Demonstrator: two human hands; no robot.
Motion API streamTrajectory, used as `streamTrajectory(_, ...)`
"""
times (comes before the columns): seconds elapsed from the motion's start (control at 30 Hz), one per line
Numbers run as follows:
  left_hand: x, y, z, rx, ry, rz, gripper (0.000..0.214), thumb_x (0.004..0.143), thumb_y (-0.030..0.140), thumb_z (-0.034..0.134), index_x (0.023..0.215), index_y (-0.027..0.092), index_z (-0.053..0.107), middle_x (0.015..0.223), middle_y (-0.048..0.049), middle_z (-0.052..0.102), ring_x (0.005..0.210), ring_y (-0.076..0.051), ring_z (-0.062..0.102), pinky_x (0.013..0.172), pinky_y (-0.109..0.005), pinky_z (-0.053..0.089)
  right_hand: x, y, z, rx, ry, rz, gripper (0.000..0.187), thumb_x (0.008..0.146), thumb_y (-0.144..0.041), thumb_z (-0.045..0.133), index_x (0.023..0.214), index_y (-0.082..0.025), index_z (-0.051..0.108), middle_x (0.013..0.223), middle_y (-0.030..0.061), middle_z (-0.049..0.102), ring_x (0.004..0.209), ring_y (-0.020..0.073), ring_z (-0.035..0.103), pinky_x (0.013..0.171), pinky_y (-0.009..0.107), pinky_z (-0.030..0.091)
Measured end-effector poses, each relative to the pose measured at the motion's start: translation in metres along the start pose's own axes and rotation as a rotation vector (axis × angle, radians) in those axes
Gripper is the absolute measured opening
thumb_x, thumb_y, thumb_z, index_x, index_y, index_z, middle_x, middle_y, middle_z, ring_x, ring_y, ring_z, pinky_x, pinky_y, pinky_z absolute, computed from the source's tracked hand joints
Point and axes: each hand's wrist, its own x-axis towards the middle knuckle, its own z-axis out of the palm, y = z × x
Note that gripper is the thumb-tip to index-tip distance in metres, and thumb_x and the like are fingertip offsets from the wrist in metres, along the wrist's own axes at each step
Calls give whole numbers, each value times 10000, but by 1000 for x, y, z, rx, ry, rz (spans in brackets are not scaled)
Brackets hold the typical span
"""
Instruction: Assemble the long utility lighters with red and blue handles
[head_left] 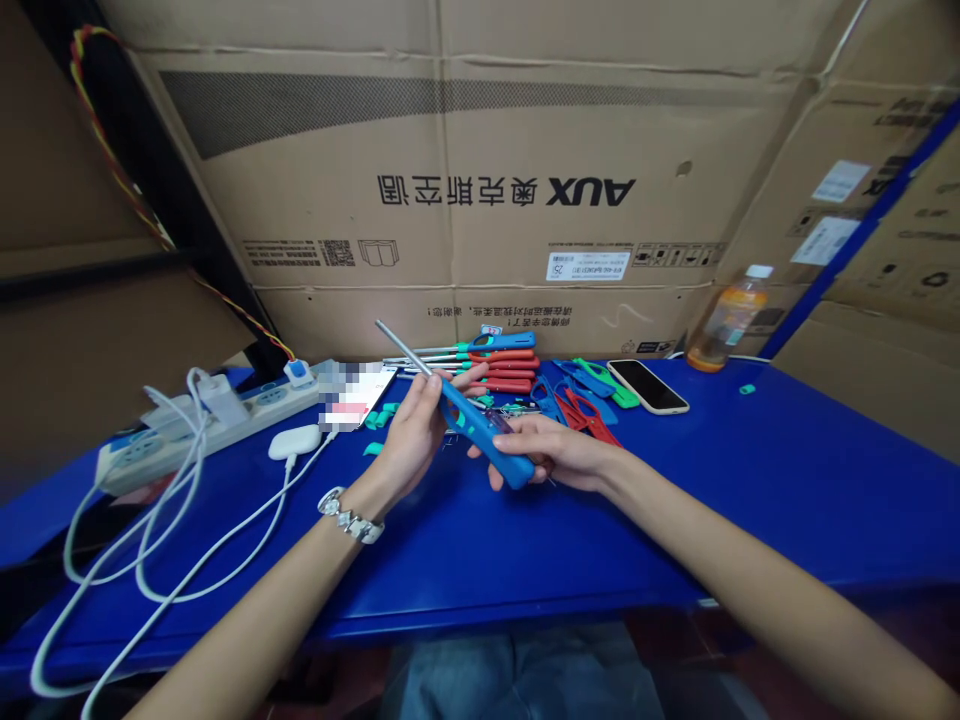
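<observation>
A long-necked blue lighter (480,432) is held in both hands above the blue table (637,520), its metal tube pointing up and to the left. My left hand (416,425) closes round it where the tube meets the body. At the handle end, my right hand (544,445) grips the casing from the side, thumb on top. Behind them lies a stack of red and blue lighters (510,365). Loose blue, red and green casing parts (589,395) spread to the right of it. Small green pieces (382,415) lie left of my hands.
A power strip (225,425) with looping white cables and a white charger (295,441) takes up the left side. A phone (647,386) and an orange drink bottle (727,320) stand at the right rear. Cardboard (480,130) walls the back.
</observation>
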Motion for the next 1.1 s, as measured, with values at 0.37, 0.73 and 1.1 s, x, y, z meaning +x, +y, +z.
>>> streamTrajectory(0.37,-31,32,-44,910,345,550,283,804,317,726,1025,250,562,996,-22,601,953,-202,579,877,-317,469,-18,-7,-15,-980,291,-90,375,810,-517,688,981,-188,741,888,43,738,754,203,635,622,269,405)
streamTrajectory(0.73,-6,2,-26,1267,-587,78,235,805,325,701,1012,226,650,1038,-59,684,993,-271,610,878,-372,458,-10,4,0,-1313,249,-53,320,825,-488,680,1015,-233,719,1033,66,637,939,245,619,722,303,418)
streamTrajectory(1.1,-13,-10,-46,1185,-570,68,301,762,409,750,966,213,648,971,-53,653,881,-231,604,800,-347,476,30,4,-19,-504,514,-277,350,897,-492,568,787,-165,623,572,-55,486,497,94,436,510,237,349)
